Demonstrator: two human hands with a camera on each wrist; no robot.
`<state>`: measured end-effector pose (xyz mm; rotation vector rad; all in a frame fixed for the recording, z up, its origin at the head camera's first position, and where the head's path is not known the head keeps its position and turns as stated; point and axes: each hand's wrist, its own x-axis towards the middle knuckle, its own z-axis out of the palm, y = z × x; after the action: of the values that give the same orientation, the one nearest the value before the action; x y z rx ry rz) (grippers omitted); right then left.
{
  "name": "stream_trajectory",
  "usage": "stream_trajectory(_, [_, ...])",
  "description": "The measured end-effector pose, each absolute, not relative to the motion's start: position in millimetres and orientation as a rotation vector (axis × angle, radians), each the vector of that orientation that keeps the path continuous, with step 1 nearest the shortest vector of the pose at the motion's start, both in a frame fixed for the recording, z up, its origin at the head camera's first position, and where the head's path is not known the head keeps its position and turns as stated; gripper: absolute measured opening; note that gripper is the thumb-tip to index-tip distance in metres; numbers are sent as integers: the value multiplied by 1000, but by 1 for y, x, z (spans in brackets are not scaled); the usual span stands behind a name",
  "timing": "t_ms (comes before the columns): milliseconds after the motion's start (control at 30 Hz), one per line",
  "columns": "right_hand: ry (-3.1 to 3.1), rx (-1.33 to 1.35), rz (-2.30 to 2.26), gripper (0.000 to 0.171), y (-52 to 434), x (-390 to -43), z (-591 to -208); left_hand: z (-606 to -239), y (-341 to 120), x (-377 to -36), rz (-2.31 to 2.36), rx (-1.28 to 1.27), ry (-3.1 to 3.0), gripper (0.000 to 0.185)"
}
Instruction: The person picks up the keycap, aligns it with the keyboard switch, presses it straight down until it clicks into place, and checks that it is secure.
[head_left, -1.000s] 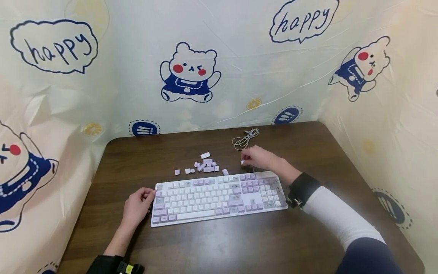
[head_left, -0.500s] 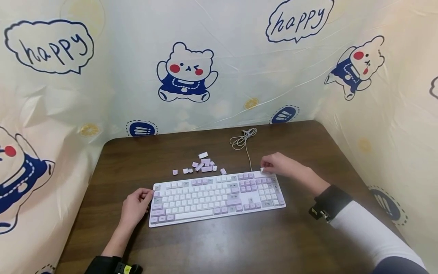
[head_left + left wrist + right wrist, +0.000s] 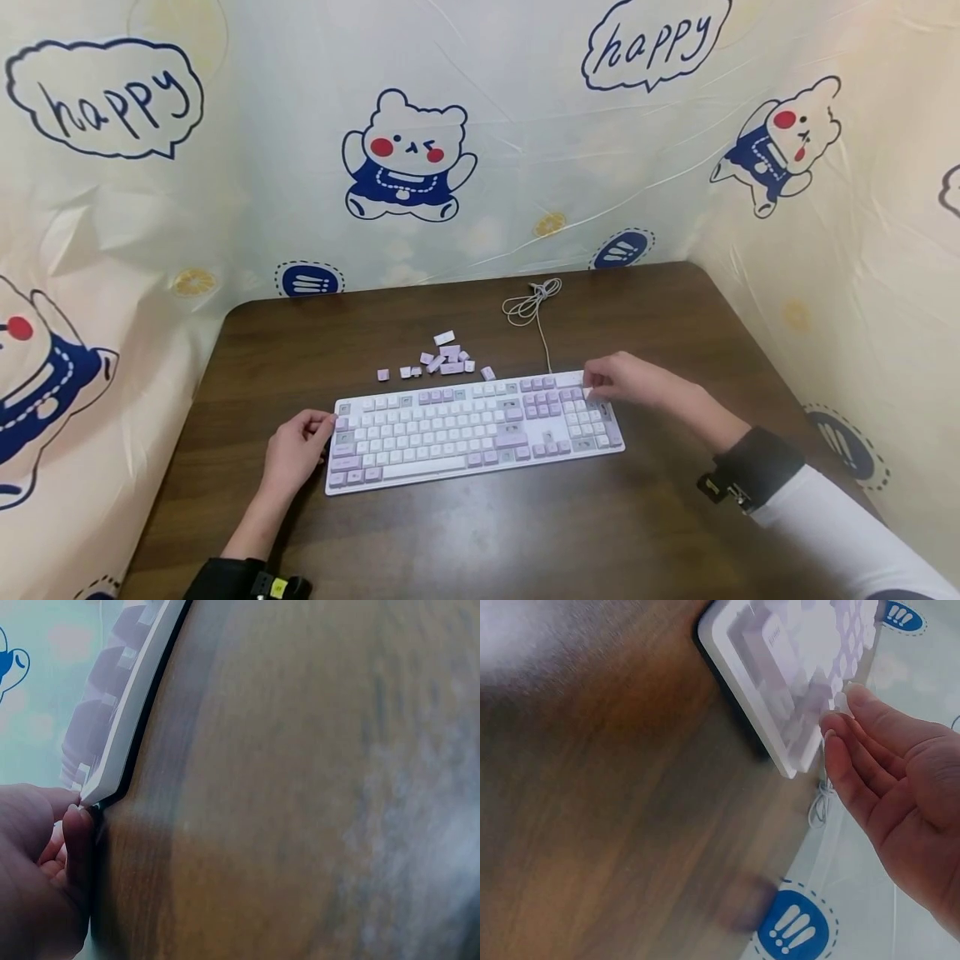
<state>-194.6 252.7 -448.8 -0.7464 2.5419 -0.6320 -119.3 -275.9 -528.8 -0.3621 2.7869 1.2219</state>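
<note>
Where fingertips [image 3: 845,712] meet: keycap unclear.

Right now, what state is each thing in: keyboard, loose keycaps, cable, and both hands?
keyboard: flat on the table, some keycaps missing.
loose keycaps: off the board, scattered behind it.
cable: loosely coiled, plug end lying free.
left hand: fingers curled at the keyboard's left corner.
right hand: fingertips on the numpad's top right keys.

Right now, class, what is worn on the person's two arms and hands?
Both hands are bare. The right hand has a black wrist strap with a small metal fitting, then a white sleeve. The left hand has a black wrist band bearing a yellow mark.
</note>
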Motion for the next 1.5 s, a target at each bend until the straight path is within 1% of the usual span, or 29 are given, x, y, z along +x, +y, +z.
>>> stream_trajectory(367, [2562,-791,-585,6,255,-184,-460,-528,-276,-120,1222,-361,2778,33])
stream_trajectory(567, [2571,-738,-578,8,257,-183,-464,-529,-276,-121,1219,-361,2809,29])
stream_trajectory(667, [2578,-766,-575,9,257,-183,-465,-530,-275,-120,1215,-358,2813,29])
stream_trajectory(967, [2608,-858,-507,10,253,-181,-462,-530,-275,-121,1217,-359,2813,29])
stream_trajectory(1300, [2619,-878,-418,11,250,-182,-459,-529,-274,-122,1221,-368,2817,29])
stream_trajectory(1500, [2610,-887,-459,11,255,-184,-463,-530,-273,-122,1227,-368,2819,28])
